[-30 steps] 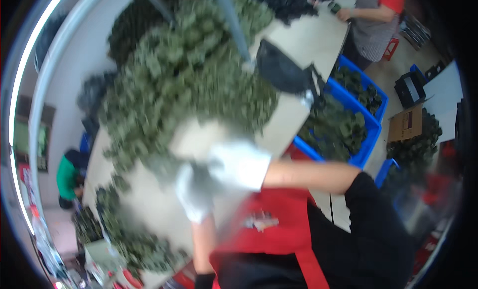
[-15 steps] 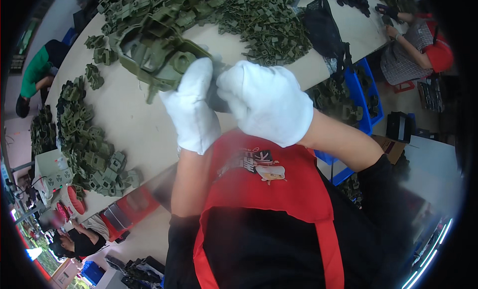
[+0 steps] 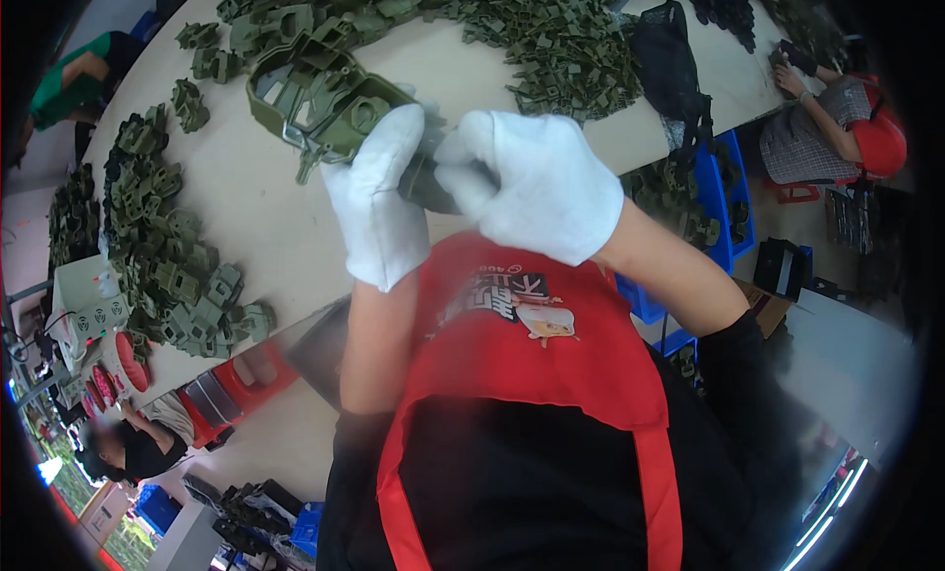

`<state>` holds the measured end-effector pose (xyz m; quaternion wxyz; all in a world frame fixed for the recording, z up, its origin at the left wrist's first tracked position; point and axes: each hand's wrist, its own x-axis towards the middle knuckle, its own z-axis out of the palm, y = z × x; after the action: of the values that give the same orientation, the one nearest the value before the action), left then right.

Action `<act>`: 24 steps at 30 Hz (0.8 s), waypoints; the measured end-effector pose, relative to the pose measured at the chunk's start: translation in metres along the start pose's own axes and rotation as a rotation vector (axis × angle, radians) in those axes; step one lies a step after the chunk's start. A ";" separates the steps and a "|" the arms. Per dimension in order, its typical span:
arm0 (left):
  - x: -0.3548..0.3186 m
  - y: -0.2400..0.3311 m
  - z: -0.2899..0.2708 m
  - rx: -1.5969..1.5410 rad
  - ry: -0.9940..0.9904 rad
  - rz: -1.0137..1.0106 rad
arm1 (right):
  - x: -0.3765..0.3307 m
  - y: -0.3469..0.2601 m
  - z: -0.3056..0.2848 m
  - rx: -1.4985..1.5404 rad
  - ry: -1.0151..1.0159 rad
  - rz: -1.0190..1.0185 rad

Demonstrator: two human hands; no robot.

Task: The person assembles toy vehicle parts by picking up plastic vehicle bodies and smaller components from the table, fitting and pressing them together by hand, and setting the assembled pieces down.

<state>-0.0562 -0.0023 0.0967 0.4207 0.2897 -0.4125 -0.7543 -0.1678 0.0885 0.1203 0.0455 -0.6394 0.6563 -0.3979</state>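
Two blue bins [image 3: 724, 202] stand under the far edge of the tabletop [image 3: 285, 226], just right of the right hand, and both hold dark green plastic parts. A black bag [image 3: 669, 59] lies on the tabletop above them; what is inside it I cannot tell.

The left hand [image 3: 379, 207] and the right hand [image 3: 536, 182], both in white gloves, hold one large olive green shell [image 3: 330, 103] above the tabletop, in front of the red apron [image 3: 532, 345]. The left fingers [image 3: 394, 143] are pressed together and wrapped over the near end of the shell. The right fingers [image 3: 472, 153] are curled and pinch the dark end of the same shell, so the two hands touch each other there.

Compared with half a second before, the hands and the shell keep almost the same place and the same grip; the shell only sits a little more to the upper left of the hands. One second before, the hands were lower, over a bare part of the tabletop, and the picture was blurred.

I count one shell in the hands, two bins and one bag. Small green parts lie in two heaps: a heap [image 3: 167, 246] left of the left hand and a pile [image 3: 512, 30] beyond the shell. The parts are too many to count. Two other persons sit near, one [image 3: 837, 128] at the far right and one [image 3: 69, 74] at the far left.
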 end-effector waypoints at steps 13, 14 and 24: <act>0.016 -0.020 -0.029 0.731 -0.165 0.718 | 0.012 0.008 -0.001 0.025 -0.018 0.164; 0.015 -0.018 -0.027 0.732 -0.164 0.716 | 0.010 0.009 0.002 0.027 -0.019 0.166; 0.000 -0.011 -0.019 0.028 0.108 -0.248 | -0.005 -0.002 0.021 -0.179 -0.237 0.156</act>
<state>-0.0457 -0.0062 0.0781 0.3418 0.3844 -0.3607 -0.7780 -0.1537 0.0839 0.1046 0.0962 -0.6303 0.7270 -0.2549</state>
